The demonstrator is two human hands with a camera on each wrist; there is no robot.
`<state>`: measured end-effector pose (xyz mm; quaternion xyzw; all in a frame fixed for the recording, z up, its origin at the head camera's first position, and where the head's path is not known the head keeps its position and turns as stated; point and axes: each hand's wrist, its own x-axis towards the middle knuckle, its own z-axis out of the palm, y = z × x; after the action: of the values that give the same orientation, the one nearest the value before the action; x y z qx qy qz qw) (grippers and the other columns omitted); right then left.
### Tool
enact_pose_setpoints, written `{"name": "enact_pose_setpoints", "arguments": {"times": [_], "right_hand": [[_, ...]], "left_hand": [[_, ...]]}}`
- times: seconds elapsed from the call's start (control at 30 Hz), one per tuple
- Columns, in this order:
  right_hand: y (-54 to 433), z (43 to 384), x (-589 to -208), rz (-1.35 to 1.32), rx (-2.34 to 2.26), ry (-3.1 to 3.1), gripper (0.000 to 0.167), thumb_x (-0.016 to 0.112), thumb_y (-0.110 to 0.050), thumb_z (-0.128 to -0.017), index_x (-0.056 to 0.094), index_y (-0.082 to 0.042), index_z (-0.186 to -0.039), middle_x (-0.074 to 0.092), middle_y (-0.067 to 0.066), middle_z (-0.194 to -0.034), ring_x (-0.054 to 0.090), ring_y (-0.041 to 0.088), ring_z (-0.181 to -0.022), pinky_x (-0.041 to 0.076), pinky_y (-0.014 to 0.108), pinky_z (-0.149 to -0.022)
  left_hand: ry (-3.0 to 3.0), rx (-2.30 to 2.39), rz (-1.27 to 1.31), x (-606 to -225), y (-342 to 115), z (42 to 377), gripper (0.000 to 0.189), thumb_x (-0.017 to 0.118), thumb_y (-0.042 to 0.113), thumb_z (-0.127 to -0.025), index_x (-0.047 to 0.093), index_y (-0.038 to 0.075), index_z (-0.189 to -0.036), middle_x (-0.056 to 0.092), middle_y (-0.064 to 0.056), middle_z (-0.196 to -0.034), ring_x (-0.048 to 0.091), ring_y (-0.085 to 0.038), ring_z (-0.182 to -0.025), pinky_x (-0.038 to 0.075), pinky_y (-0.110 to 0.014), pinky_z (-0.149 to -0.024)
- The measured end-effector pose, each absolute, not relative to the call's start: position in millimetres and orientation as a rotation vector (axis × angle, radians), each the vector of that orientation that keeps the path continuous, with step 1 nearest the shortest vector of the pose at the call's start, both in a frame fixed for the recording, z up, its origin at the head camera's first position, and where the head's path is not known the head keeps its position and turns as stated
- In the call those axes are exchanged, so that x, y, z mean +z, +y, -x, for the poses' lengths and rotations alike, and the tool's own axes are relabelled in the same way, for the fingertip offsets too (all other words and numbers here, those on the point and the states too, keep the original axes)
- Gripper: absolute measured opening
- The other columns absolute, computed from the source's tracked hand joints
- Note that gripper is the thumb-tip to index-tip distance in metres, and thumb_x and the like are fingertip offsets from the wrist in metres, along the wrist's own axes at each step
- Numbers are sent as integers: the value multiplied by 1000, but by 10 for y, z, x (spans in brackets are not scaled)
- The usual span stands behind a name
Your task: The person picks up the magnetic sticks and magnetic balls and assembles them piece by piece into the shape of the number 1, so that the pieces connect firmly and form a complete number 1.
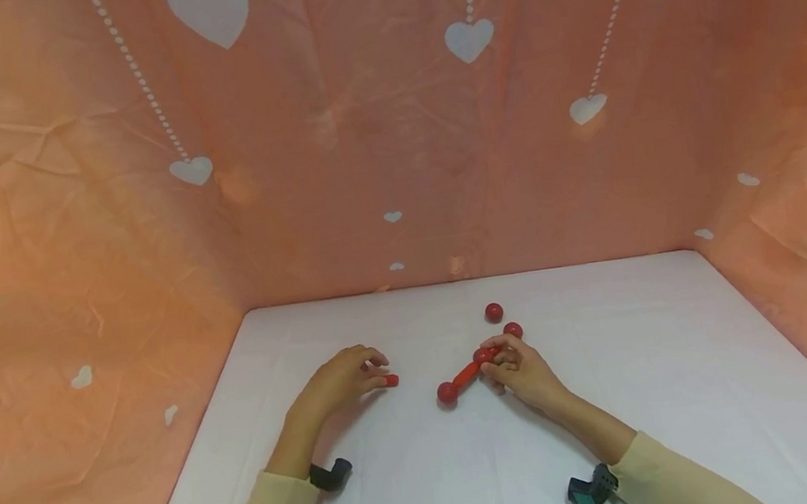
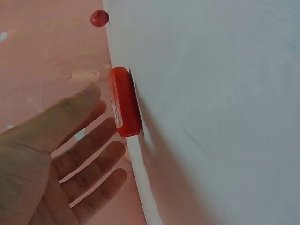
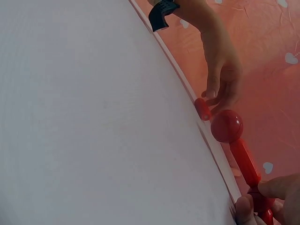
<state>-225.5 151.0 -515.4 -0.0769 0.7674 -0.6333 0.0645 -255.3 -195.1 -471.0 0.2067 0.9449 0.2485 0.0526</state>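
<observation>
A short red rod [image 2: 125, 102] with faceted sides lies on the white table, just beyond the fingertips of my left hand [image 2: 61, 145]. Those fingers are spread and relaxed, with a gap to the rod in the left wrist view. My right hand [image 1: 528, 375] pinches the middle red ball [image 1: 483, 356] of a chain made of red balls and rods. From that ball a red connecting rod [image 3: 245, 163] runs to an end ball [image 3: 227, 126] on the left hand's side. The chain's far ball [image 1: 512, 330] shows beyond my right fingers, which partly hide the rod there.
A loose red ball [image 1: 494, 312] sits behind the chain, toward the back of the white table [image 1: 609, 327]. Orange cloth [image 1: 398, 143] with pale hearts hangs behind and on both sides. Each wrist carries a dark camera mount [image 1: 592, 488].
</observation>
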Motion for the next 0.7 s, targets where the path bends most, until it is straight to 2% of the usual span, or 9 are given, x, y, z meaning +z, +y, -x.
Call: {"name": "enact_pose_setpoints", "arguments": {"times": [0.3,0.7], "right_hand": [[1532,2274,-5159,244,-1908,2316,38,74,-11,-102,59,-3,-136,72,18,-107,67,24,-80,59,22,-74],[1519,2278,-5157,230,-1898,2323,36,74,-11,-103,60,-4,-135,72,15,-106,66,24,-81,58,23,-74]], "left_hand": [[2879,707,-724,-4749,-1967,2565,27,87,14,-91,76,12,-116,74,-2,-108,68,-22,-100,57,-44,-94],[2885,695,-652,-4767,-1907,2489,20,83,13,-95,77,18,-114,71,5,-100,65,-15,-95,57,-40,-90]]}}
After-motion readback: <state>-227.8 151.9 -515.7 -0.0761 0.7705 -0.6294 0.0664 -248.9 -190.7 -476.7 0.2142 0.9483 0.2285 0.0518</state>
